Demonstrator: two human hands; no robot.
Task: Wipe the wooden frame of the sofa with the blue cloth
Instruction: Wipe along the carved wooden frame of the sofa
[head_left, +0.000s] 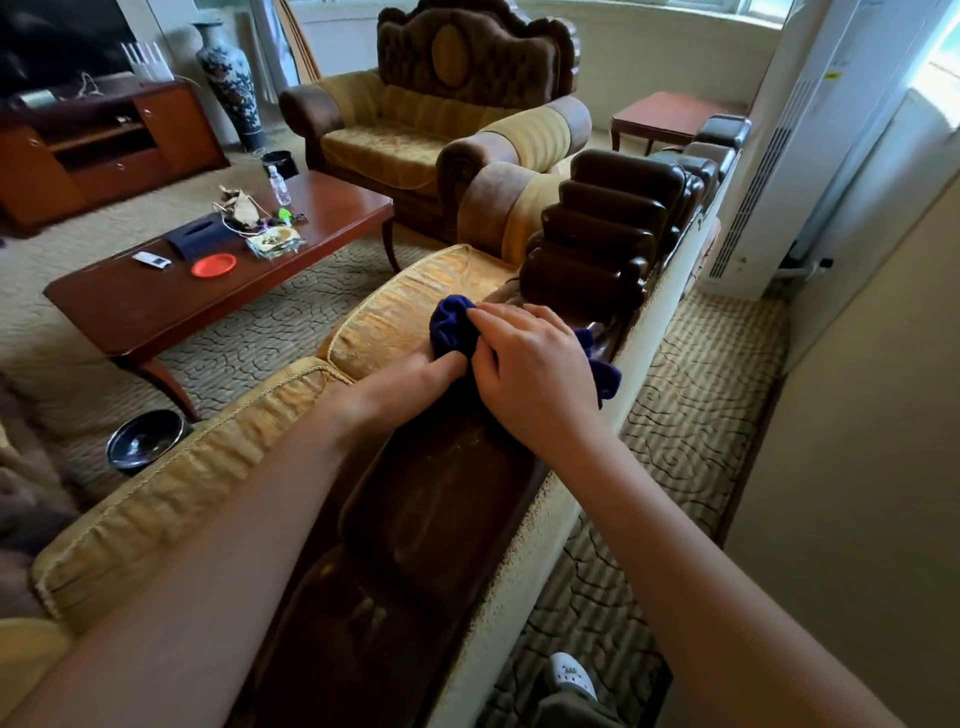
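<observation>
Dark, glossy carved wood runs along the top of the sofa back (441, 499), and my bunched blue cloth (453, 327) sits on that top rail, just short of the ribbed, stepped carving (597, 244) further along. My right hand (535, 369) lies over the cloth with fingers curled down, pressing it to the wood; a loose blue corner pokes out past the rail's outer edge. My left hand (415, 379) comes in from the cushion side and touches the cloth's near fold (whether it truly pinches it I cannot tell, since its fingertips are hidden). I judge the cloth soft, light and floppy, so it will bunch and slide on the polished surface unless I keep my palm flat on its middle. For the grooves ahead, I would wrap a fold over my fingertips.
</observation>
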